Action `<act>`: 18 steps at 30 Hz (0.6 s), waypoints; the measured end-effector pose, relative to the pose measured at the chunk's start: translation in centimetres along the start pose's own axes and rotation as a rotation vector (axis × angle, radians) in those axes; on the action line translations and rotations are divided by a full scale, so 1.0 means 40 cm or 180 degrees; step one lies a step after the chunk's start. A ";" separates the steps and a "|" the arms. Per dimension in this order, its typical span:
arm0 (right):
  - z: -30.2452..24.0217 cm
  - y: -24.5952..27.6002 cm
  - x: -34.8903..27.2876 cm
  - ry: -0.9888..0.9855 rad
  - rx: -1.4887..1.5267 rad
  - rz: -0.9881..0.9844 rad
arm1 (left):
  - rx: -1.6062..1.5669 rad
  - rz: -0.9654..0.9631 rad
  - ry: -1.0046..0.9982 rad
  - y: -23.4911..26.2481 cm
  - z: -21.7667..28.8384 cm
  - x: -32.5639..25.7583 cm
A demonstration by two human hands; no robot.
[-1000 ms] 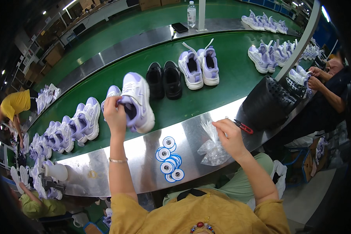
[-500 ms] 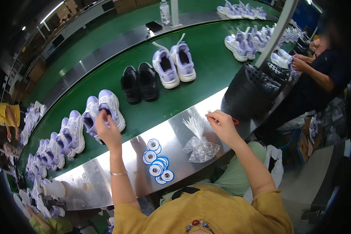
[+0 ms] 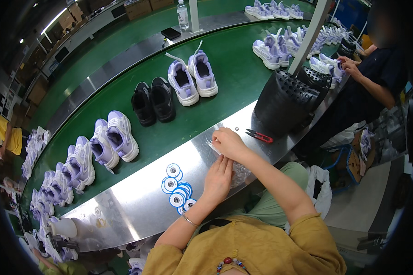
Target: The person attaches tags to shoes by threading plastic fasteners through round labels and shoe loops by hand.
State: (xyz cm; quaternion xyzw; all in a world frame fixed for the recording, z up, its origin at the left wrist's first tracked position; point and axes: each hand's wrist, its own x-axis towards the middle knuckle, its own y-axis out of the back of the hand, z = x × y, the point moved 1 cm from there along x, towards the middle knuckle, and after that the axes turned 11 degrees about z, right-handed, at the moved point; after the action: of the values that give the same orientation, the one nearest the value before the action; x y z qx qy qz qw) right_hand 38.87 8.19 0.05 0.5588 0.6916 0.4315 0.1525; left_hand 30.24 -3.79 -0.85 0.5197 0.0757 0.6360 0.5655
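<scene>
On the metal ledge lies a bundle of thin clear plastic strands with a crinkled transparent lower part (image 3: 240, 175), mostly covered by my hands. My right hand (image 3: 229, 144) has its fingers closed at the upper, whitish end of the strands; its fingertips partly hide what they grip. My left hand (image 3: 219, 178) lies over the bundle, fingers stretched out and side by side, touching it just below the right hand. Left of it sit several overlapping round white tags with blue rims (image 3: 176, 199). Red-handled thread snips (image 3: 260, 136) rest to the right.
Lilac-and-white sneakers (image 3: 120, 137) line the green belt (image 3: 206, 117), with black shoes (image 3: 154, 101) among them. A black perforated bin (image 3: 284, 103) stands at the right, near a co-worker handling shoes. A white cup (image 3: 64, 227) is at the ledge's left end.
My left hand has left the sneaker and come right to the plastic bundle. My right hand has moved left onto the strands, uncovering the snips. The view has shifted slightly.
</scene>
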 end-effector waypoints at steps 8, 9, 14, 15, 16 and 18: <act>-0.030 -0.098 0.046 0.0233 -0.1041 -0.0064 | -0.0016 -0.0304 -0.0051 -0.042 -0.014 -0.023; -0.035 -0.108 0.052 0.0316 -0.1171 -0.0196 | -0.0084 -0.0383 -0.0045 -0.043 -0.017 -0.023; -0.019 -0.117 0.063 0.0303 -0.0999 -0.0382 | 0.0009 -0.0291 -0.0021 -0.036 -0.022 -0.013; -0.026 -0.106 0.059 0.0132 -0.0513 -0.0182 | 0.0145 -0.0272 0.0008 -0.027 -0.026 -0.014; -0.031 -0.094 0.055 -0.0040 -0.0027 0.0017 | 0.0152 -0.0268 0.0021 -0.018 -0.031 -0.014; -0.035 -0.072 0.050 -0.0347 0.0468 0.0124 | 0.0075 -0.0236 0.0057 0.000 -0.041 -0.015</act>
State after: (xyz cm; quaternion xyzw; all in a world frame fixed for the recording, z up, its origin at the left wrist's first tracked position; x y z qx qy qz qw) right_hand 35.40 9.38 -0.82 0.6045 0.7011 0.3514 0.1400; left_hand 28.92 -3.47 -1.93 0.5175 0.1075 0.6183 0.5817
